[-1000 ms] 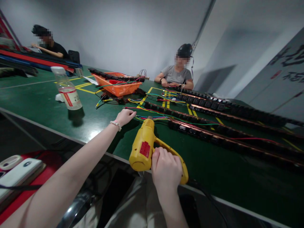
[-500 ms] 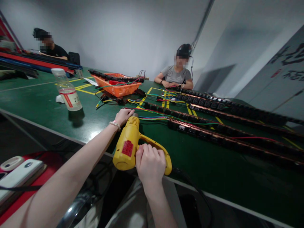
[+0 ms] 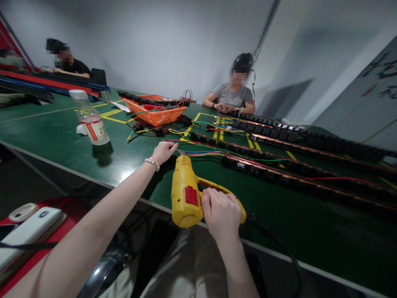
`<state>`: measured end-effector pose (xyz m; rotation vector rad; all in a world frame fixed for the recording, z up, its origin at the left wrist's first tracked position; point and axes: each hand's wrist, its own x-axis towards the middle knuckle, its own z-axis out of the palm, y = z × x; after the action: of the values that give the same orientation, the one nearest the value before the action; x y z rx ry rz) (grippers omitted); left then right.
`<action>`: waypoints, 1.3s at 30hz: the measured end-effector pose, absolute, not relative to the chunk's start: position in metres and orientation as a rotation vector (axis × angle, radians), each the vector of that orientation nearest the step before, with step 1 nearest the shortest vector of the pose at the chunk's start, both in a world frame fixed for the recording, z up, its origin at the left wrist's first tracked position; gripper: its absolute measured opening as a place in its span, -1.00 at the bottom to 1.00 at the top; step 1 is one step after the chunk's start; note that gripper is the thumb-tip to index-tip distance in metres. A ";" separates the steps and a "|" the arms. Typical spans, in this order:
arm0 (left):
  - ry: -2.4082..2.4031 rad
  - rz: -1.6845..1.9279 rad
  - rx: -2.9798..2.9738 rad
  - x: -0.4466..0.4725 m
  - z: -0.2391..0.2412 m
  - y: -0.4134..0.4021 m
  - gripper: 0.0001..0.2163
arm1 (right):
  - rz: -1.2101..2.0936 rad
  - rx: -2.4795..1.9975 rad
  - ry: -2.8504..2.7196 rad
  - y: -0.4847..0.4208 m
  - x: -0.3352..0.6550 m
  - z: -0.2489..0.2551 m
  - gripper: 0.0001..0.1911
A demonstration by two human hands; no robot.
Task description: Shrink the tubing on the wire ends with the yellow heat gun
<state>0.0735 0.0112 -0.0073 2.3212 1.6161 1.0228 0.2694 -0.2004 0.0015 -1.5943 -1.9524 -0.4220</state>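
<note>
My right hand (image 3: 221, 211) is wrapped around the handle of a yellow heat gun (image 3: 186, 188) with a red label. The gun's nozzle points away from me, just right of my left hand (image 3: 165, 152). That left hand is closed in a pinch at the ends of several coloured wires (image 3: 203, 153); its fingertips are partly hidden. The wires lead right to a long black strip with copper-coloured bars (image 3: 266, 170) lying on the green table (image 3: 136, 165). A green wire runs along the neighbouring strip.
An orange basket (image 3: 156, 117) holds black strips and wires. A bottle (image 3: 94, 128) stands at the left. More strips (image 3: 273, 132) lie at the right. Two people sit across the table. A red stool (image 3: 62, 223) carrying phones is at lower left; a black cable trails from the gun.
The heat gun and my right hand have shifted right, opening a gap between the nozzle and my left hand. My left hand stays almost where it was.
</note>
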 end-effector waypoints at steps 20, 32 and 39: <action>1.600 0.967 2.318 0.075 -0.007 0.009 -0.56 | -0.715 -1.878 -1.806 -0.211 0.346 -0.003 -0.58; 1.618 0.908 2.339 0.076 -0.006 0.009 -0.56 | -0.696 -1.955 -1.800 -0.214 0.341 0.001 -0.57; 1.582 0.923 2.313 0.076 -0.006 0.010 -0.57 | -0.724 -1.909 -1.814 -0.215 0.333 0.000 -0.58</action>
<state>0.0765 0.0096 -0.0061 2.3129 1.5815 0.9228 0.3332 -0.2150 0.0004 -1.9085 -1.8138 -0.7240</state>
